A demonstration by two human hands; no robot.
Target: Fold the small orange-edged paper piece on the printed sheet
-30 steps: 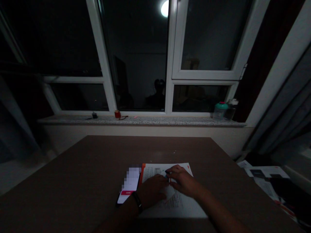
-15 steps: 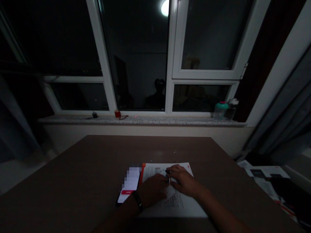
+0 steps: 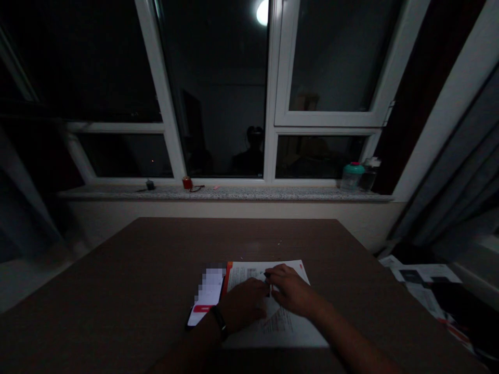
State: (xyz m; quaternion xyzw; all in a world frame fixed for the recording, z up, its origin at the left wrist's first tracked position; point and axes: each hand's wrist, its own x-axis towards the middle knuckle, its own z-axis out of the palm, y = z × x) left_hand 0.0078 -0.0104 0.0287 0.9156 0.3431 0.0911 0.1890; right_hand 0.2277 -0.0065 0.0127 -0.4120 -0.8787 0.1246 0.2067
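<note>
A printed booklet with an orange left edge lies flat on the dark brown table. My left hand, with a black band at the wrist, rests over the booklet's left half, fingers bent toward the right. My right hand is on the booklet's upper right part, its curled fingertips meeting the left ones around a small dark object too dim to name. Left of the booklet, beside my left wrist, is a phone with a lit screen.
Behind the table runs a stone windowsill with a red jar, a small dark item, a green-lidded bottle and a clear bottle. Papers lie at the right, beyond the table edge.
The view has shifted very slightly. Both hands stay at the same spot on the booklet, with hardly any finger movement visible.
</note>
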